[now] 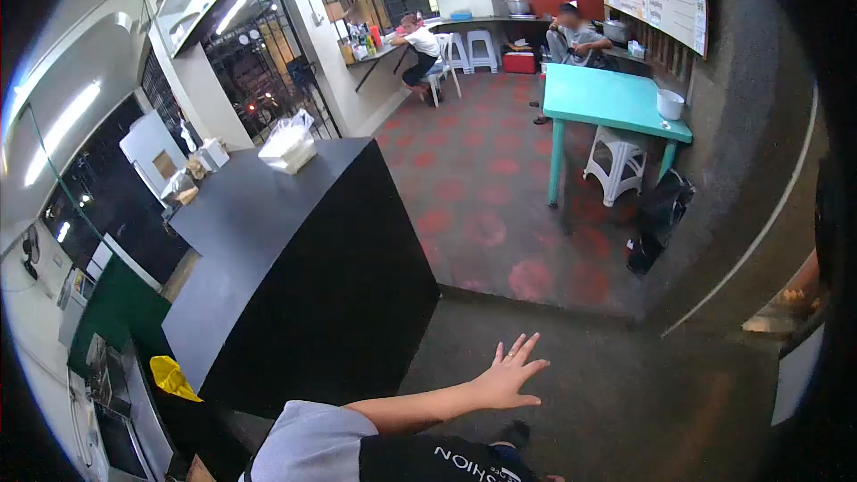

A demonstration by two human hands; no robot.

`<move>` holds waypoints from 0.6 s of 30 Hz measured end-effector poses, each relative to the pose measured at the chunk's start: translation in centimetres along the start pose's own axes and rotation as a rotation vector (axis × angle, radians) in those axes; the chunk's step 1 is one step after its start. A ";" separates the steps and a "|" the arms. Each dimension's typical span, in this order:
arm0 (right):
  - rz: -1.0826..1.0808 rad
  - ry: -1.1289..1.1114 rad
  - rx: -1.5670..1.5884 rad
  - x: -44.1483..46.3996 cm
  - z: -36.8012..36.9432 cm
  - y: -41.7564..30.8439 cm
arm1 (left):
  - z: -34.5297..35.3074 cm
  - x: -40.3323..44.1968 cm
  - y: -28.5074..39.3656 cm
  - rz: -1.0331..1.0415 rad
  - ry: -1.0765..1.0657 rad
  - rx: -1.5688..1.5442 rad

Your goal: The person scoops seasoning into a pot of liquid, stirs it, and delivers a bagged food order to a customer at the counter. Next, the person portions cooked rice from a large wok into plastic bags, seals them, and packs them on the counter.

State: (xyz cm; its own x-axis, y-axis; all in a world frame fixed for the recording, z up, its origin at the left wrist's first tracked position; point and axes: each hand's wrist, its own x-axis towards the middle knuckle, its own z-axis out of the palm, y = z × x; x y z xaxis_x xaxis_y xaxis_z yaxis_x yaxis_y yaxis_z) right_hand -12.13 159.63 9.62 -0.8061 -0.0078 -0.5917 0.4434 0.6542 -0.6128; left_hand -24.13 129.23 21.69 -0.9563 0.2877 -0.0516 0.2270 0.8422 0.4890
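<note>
My left hand point(511, 381) reaches out over the dark floor point(589, 375) with its fingers spread, holding and touching nothing. The arm comes from a grey sleeve point(312, 437) beside a black apron with white lettering point(460, 462). Of my right hand point(555, 478) only a sliver of skin seems to show at the bottom edge; its fingers are hidden. Nearest to the left arm is a black counter point(330, 277). On the counter's top sits a white pack in clear plastic point(288, 150).
Ahead stands a turquoise table point(607, 94) with a white bowl point(669, 104) on it and a white stool point(616, 165) beneath. A black bag point(659, 219) leans by the right wall. Two people sit farther back. A yellow cloth or bag point(172, 378) lies lower left.
</note>
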 end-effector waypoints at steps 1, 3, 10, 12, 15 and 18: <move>-0.012 -0.015 -0.042 1.4 -1.3 -0.1 | -1.4 1.4 -0.1 -0.009 0.034 0.015; -0.031 -0.042 -0.129 4.4 -4.0 -1.0 | -3.8 3.4 -0.5 -0.036 0.109 0.026; -0.316 -0.202 -0.619 20.2 -7.0 -6.8 | -8.9 2.1 -8.2 -0.423 0.332 0.096; -0.243 -0.185 -0.607 25.0 -5.7 -9.1 | -10.0 0.7 -11.4 -0.540 0.412 0.106; -0.209 -0.240 -0.568 29.6 -2.4 -13.9 | -13.2 -1.2 -15.6 -0.670 0.546 0.159; -0.319 -0.304 -0.595 31.6 2.2 -20.4 | -17.2 -2.8 -19.9 -0.686 0.719 0.242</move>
State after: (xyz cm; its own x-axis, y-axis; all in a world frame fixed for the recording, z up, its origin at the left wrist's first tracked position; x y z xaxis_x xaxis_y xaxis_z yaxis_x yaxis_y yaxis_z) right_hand -45.77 144.42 2.31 -0.6777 -0.4191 -0.6042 -0.1517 0.8837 -0.4428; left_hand -29.16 103.82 27.12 -0.7601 -0.5659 0.3194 -0.4561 0.8147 0.3580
